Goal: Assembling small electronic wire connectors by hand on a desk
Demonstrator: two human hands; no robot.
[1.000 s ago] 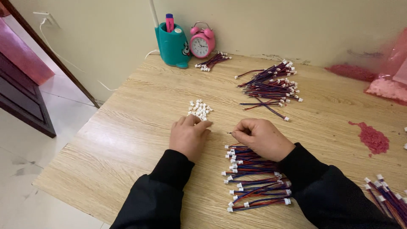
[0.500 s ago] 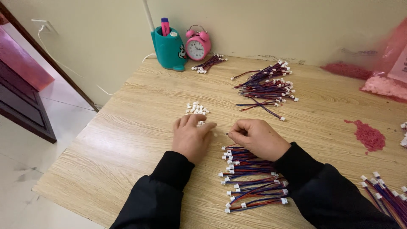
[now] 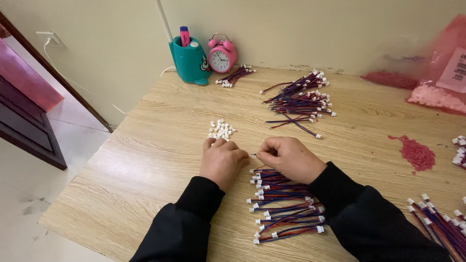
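Note:
My left hand (image 3: pixel 223 161) rests knuckles-up on the wooden table (image 3: pixel 160 145), fingers curled, just below a small heap of white plastic connectors (image 3: pixel 221 129). Whether it pinches one of them is hidden. My right hand (image 3: pixel 289 158) sits beside it, fingers closed on the end of a thin wire whose tip pokes out toward my left hand. Under my right wrist lies a row of red-and-blue wire leads with white plugs (image 3: pixel 284 206). Both arms wear black sleeves.
A larger loose pile of wire leads (image 3: pixel 298 99) lies farther back, a small bundle (image 3: pixel 234 76) near a teal pen holder (image 3: pixel 190 60) and pink alarm clock (image 3: pixel 222 55). Pink granules (image 3: pixel 416 152), pink bags (image 3: pixel 439 82) and more leads (image 3: pixel 444 225) are at right. The table's left edge drops to the floor.
Both hands stay close together at the same spot on the table; only the fingers have shifted slightly. The view has tilted a little.

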